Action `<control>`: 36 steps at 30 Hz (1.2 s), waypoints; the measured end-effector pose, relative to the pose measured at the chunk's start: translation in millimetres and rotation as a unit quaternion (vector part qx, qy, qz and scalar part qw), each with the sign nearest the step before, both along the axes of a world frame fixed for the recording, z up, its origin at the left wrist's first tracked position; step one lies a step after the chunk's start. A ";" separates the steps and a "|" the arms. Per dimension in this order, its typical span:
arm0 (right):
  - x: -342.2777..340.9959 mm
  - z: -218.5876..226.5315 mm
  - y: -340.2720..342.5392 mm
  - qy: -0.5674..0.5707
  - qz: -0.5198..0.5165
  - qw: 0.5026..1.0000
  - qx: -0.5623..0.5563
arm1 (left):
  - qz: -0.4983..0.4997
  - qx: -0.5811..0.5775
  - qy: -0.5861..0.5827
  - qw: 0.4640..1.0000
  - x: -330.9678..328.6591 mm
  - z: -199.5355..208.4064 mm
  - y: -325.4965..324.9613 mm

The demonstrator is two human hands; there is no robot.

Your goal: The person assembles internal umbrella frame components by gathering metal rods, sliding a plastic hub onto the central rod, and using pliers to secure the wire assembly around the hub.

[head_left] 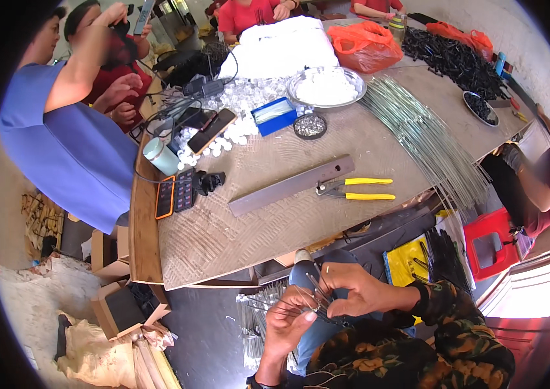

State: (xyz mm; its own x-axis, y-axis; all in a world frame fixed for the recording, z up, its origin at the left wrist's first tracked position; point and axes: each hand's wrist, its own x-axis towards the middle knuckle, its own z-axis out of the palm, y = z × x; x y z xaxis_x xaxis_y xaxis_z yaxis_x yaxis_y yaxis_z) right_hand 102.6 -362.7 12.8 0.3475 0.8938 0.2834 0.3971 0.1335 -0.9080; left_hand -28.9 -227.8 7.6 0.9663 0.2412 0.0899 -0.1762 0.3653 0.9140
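Note:
Above my lap, my left hand (289,316) pinches a few thin dark metal rods (314,283) between thumb and fingers. Close beside it, my right hand (356,289) closes its fingers round the same rods from the other side. Their lower ends and anything small at the fingertips are too fine to make out. Beneath my left hand, a bundle of thin silvery rods (249,330) lies by my leg. On the table beyond, yellow-handled pliers (369,188) lie with slightly spread handles, touching or close to a flat grey metal bar (291,185).
A fan of long wire rods (424,139) overhangs the table's right edge. Farther back are a blue box (275,115), a black dish (310,126) and a metal bowl (357,97) of white pieces. A red stool (490,243) stands right. Several people surround the table.

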 end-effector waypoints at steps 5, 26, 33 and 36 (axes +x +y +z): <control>7.2 5.9 5.6 0.075 0.031 0.993 0.085 | -0.049 -0.011 0.056 0.997 1.5 -2.6 6.6; 36.2 -0.8 2.4 0.361 0.017 0.932 -0.034 | -0.145 0.008 0.066 0.987 60.6 -14.3 9.0; 45.8 -16.8 -4.8 0.392 0.052 0.919 -0.012 | -0.125 0.065 0.074 0.987 58.3 -17.3 8.7; 48.0 -22.7 -2.2 0.451 0.083 0.889 0.003 | -0.076 0.114 0.031 0.990 61.3 -24.1 7.4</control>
State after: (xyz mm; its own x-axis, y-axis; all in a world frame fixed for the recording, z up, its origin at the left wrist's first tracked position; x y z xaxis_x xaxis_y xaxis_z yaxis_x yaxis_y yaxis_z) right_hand 150.6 -364.9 -9.9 0.2984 0.9537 -0.0381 -0.5177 0.1282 -0.8459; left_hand 32.4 -220.5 -16.6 0.9952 0.0726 0.0653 -0.0767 0.1670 0.9830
